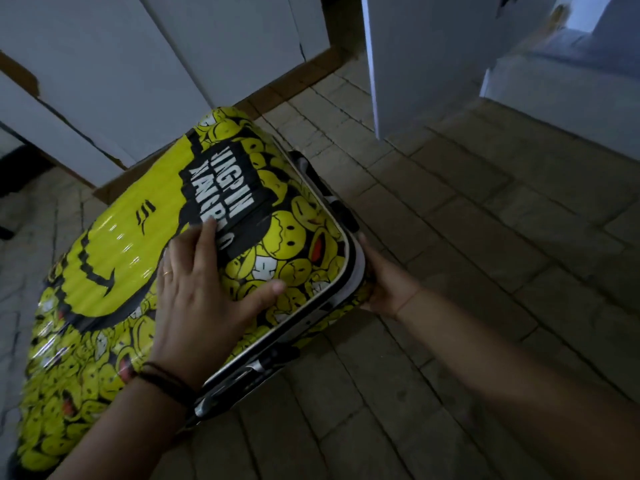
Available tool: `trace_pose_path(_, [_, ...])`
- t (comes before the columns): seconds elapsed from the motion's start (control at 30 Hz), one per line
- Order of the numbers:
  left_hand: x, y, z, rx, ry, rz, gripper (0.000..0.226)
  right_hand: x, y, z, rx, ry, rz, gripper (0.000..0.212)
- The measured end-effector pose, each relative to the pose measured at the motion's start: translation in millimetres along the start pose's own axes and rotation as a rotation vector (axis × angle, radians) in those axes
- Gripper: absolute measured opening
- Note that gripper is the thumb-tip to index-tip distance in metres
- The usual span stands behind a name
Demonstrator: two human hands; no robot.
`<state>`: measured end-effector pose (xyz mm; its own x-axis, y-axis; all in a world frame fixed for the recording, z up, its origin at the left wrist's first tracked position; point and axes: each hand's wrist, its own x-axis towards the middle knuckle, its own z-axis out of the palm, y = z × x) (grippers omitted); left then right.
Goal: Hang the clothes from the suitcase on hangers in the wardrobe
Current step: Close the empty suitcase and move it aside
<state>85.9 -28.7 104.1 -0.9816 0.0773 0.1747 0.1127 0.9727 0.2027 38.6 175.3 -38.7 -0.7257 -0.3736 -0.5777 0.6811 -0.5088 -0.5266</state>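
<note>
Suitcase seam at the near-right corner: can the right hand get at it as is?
Probably yes. The right hand lies against the suitcase side at that corner, beside the pale seam, with only floor next to it. The left hand lies flat on top, clear of it.

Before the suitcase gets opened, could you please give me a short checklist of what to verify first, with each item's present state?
1. Suitcase lies flat on the floor: ok.
2. Left hand presses flat on its top: ok.
3. Right hand is at the side seam: ok.
4. Right hand's grip on that seam: cannot tell.
5. Zip or latch released: cannot tell.
6. Suitcase open, clothes in view: not ok, it is closed.
</note>
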Motion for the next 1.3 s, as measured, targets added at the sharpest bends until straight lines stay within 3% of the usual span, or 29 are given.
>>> trace_pose_path(0.13, [4.9, 4.5, -36.5, -0.064, 0.063, -0.081, 0.119, -24.9, -22.7, 40.5, -0.113, -0.081, -0.035, 0.051])
trace_pose_path(0.3, [-5.0, 7.8, -110.0, -0.247, 0.085, -0.285, 0.117, -70.9, -42.5, 105.6, -0.145, -0.109, -0.06, 0.078])
trace_pose_path(0.5, [-22.0, -29.0, -212.8, -0.433, 0.093, -0.586, 0.109, -134.1, -57.2, 206.6, -0.303, 0.094, -0.198, 0.051])
trace_pose_path(0.73, [-52.3, -131.0, -277.1, -0.5, -0.07, -0.858, 0.097, -171.5, -44.4, 335.9, -0.841, 0.091, -0.085, 0.124])
trace_pose_path(0.8, [-69.3, -156.3, -283.1, -0.566, -0.123, -0.962, 0.101, -177.2, -32.9, 366.9, -0.99, 0.066, 0.012, 0.119])
trace_pose_path(0.9, [-96.9, -168.3, -284.1, -0.684, -0.13, -1.0, 0.101, -175.3, -18.6, 397.9, -1.126, 0.162, 0.044, 0.105])
trace_pose_path(1.1, [-119.4, -169.1, -286.5, -0.814, -0.121, -1.113, 0.09, -166.9, -23.7, 421.3, -1.346, 0.171, 0.114, 0.105])
trace_pose_path(1.23, [-128.2, -157.5, -287.4, -0.789, -0.124, -1.147, 0.093, -161.4, -16.1, 460.9, -1.562, 0.338, -0.01, 0.104])
trace_pose_path(1.3, [-129.6, -150.6, -288.9, -0.776, -0.119, -1.185, 0.09, -155.6, -4.8, 483.9, -1.573, 0.341, -0.061, 0.103])
